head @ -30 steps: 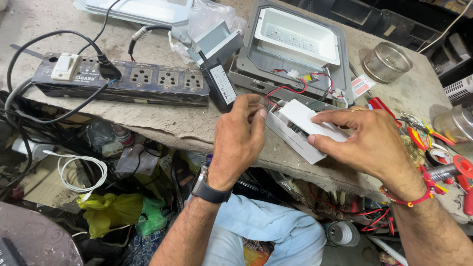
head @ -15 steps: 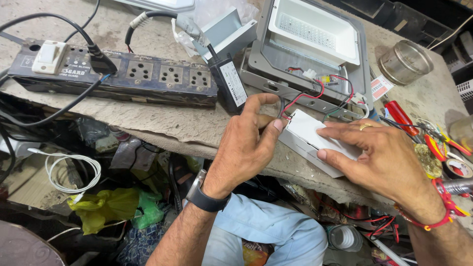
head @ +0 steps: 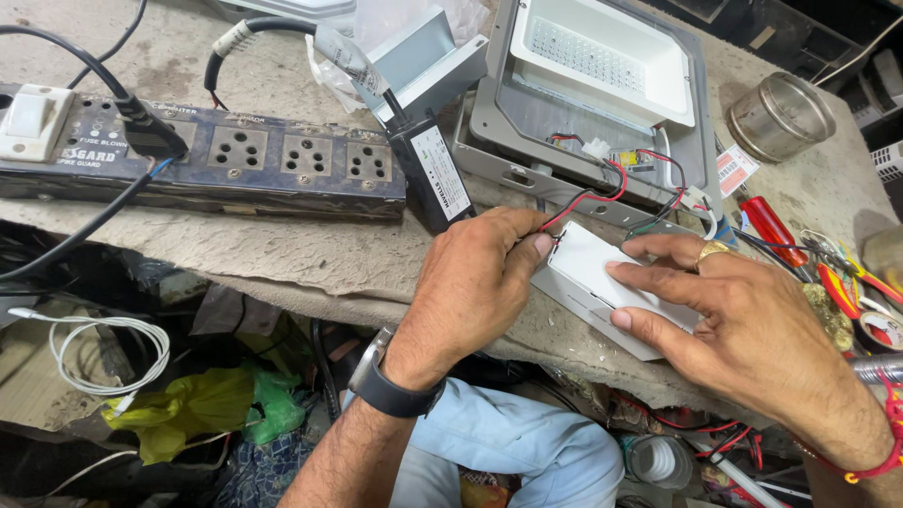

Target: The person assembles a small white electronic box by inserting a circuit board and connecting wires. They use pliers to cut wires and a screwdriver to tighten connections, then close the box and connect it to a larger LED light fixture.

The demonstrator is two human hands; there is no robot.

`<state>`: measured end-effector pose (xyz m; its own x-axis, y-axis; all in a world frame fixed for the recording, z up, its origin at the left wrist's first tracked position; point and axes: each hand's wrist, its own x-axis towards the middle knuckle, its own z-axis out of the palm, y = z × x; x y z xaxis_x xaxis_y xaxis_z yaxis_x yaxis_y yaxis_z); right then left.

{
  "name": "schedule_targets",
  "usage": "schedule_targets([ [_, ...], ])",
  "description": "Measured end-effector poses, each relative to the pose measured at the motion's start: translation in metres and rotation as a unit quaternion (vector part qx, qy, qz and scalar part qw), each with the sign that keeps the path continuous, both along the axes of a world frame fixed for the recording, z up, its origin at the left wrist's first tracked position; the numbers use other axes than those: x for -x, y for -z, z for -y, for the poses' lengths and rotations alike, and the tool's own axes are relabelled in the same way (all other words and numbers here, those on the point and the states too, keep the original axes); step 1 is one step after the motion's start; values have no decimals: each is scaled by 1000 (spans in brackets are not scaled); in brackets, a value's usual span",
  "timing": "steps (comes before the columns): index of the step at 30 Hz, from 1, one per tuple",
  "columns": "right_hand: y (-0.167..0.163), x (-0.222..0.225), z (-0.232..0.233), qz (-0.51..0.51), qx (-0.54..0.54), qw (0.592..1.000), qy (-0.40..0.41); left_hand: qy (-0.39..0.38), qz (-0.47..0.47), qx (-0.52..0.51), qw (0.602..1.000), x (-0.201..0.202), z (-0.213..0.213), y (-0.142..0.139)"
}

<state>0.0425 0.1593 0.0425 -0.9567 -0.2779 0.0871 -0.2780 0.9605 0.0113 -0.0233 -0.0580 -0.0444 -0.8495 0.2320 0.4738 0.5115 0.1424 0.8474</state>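
Power strip [head: 202,160]: long, dark, multi-socket; lies along the far left of the desk [head: 310,259]; a white switch at its left end, one black plug seated near that end.

White cable coil [head: 103,353]: hangs below the desk edge, left, above yellow-green plastic bags [head: 202,409].

Black adapter block [head: 437,179]: white-labelled, stands tilted just beside the strip's right end, a black lead running up from it.

Left hand [head: 475,282]: dark wristwatch on the wrist; fingers curled, thumb and fingertips pressed together in a pinching grip on the red and black wires [head: 593,198] where they meet the left end of the white driver box.

White driver box [head: 607,292]: flat, rectangular; lies at the desk's near edge, between the two hands, in front of the lamp housing.

Grey floodlight housing [head: 588,103]: open, white LED panel inside; sits behind the box, wires running from it to the box.

Right hand [head: 752,329]: gold ring, red thread at the wrist; fingers spread flat, pressing down on the box's top, grip not closed around it.

Round metal tin [head: 781,118]: far right rear.

Red-handled screwdriver [head: 776,230]: right of the housing, near assorted pliers at the edge.
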Motion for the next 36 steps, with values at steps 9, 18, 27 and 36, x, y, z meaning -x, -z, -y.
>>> schedule_targets([
  [9, 11, -3, -9, -25, 0, 1000, -17, -30, 99, 69, 992, 8, -4, -11],
  [18, 7, 4, -15, 11, -13, 999, -38, -40, 71, 81, 993, 11, -5, -8],
  [27, 1, 10, -8, 47, -137, 989, -22, -22, 105, 90, 990, 8, -9, -11],
  [36, 4, -1, -11, -54, -96, 983, -145, -79, 135, 128, 979, 6, -21, -16],
])
